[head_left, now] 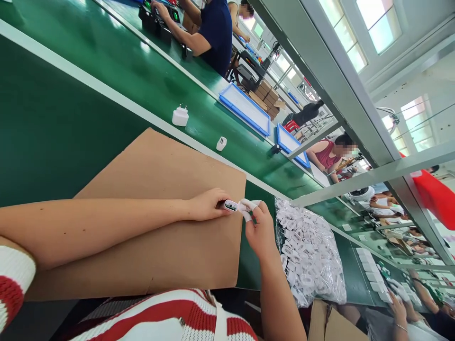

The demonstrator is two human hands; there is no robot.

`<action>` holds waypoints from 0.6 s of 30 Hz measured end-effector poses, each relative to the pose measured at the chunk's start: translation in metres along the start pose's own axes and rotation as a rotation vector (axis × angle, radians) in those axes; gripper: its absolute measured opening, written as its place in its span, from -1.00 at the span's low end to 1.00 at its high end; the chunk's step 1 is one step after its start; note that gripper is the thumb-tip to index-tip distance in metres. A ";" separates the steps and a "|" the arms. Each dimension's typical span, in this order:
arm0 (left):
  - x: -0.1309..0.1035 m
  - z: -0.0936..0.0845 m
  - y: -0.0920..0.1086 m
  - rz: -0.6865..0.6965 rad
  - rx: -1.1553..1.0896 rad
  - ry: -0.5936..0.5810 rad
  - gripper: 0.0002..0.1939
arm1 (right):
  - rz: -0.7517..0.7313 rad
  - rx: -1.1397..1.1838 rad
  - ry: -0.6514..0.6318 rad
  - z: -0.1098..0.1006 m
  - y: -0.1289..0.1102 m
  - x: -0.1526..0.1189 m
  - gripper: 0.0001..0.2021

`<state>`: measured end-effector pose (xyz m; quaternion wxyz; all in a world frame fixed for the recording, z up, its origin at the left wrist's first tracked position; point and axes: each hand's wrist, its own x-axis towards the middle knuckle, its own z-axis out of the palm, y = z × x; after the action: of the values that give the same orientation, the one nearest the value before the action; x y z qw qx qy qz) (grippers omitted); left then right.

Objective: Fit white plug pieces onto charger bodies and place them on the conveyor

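Observation:
My left hand (208, 204) reaches in from the left over a brown cardboard sheet (185, 166). Its fingers are closed around a white charger housing (231, 205), whose open end faces right and shows a circuit board inside. Right beside that open end is my right hand (262, 229), with white finger cots on its fingertips. Its thumb and fingers are pinched together near the housing's end; a small white part may be between them, but I cannot make it out against the finger cots.
A clear bag of many white plastic parts (309, 251) lies right of the cardboard. Beyond the pale rail, a white plug charger (180, 116) and another white housing (221, 143) sit on the green belt. Blue-rimmed trays (245, 110) stand farther back. A metal frame (341, 80) crosses overhead; co-workers sit around.

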<state>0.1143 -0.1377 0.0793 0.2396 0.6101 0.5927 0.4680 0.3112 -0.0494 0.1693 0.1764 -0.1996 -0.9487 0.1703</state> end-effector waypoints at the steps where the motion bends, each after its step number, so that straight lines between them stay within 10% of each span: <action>1: 0.000 0.001 -0.001 -0.007 -0.006 0.003 -0.69 | -0.014 -0.026 -0.018 0.003 -0.003 0.005 -0.48; 18: 0.003 -0.001 -0.002 0.007 -0.013 -0.007 -0.68 | -0.061 -0.192 -0.105 0.026 0.005 0.030 -0.67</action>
<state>0.1120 -0.1347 0.0786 0.2439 0.6121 0.5868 0.4706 0.2763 -0.0387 0.1524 0.1118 -0.1772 -0.9742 0.0834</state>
